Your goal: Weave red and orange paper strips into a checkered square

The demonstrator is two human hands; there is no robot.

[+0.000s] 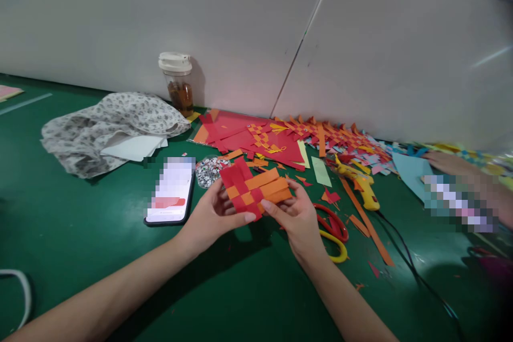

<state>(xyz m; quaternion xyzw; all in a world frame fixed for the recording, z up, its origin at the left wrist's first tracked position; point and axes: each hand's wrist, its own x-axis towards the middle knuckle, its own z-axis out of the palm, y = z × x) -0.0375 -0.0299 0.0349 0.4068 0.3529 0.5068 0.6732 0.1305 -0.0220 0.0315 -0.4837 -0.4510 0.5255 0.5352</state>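
Note:
Between my two hands is a woven paper piece (249,190) of red and orange strips, held above the green table. Its red strip ends point up and left, and its orange ends reach to the right. My left hand (212,215) grips the left and lower edge, thumb on the front and fingers behind. On the other side my right hand (298,216) pinches the right part, its thumb on the weave. Close by the right hand lie scissors with red and yellow handles (340,228), partly hidden by that hand. A bag of googly eyes (210,171) sits behind my left hand.
A phone (170,192) lies to the left, near a patterned cloth (116,128) and a lidded cup (178,85). Red paper sheets (236,127), many woven pieces (336,136) and a yellow glue gun (366,192) with cord lie behind and right. Another person's arm (468,171) reaches in at right.

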